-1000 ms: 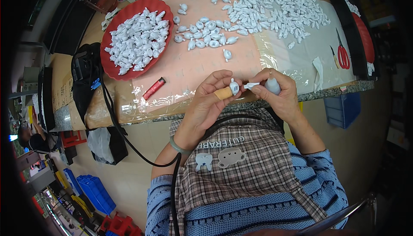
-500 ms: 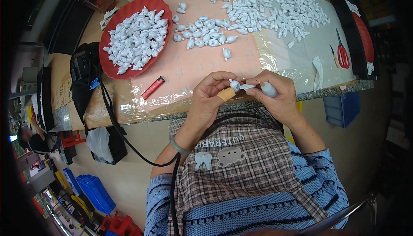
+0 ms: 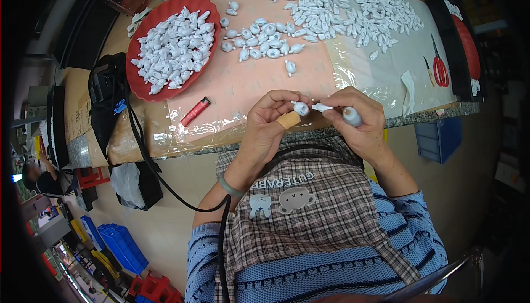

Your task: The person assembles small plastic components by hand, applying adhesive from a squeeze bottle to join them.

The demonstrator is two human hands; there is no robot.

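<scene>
Between the thumb and fingers of my left hand is a small round white plastic part with a dark-rimmed opening. A tan cover wraps the left thumb. My right hand pinches a narrow white plastic piece, its thin end pointing at the round part with a small gap between them. Tucked in that same hand is a small pale bottle with a brownish end. Both hands are over the table's front edge.
Beyond my hands lie several round white parts and a wide heap of narrow white pieces. A red scalloped bowl of white parts stands left, near a red lighter and a black cable. Red-handled scissors lie right.
The narrow white piece has drawn back to the right from the round part, opening a gap. My right hand has turned, and the bottle's brownish end now shows.
</scene>
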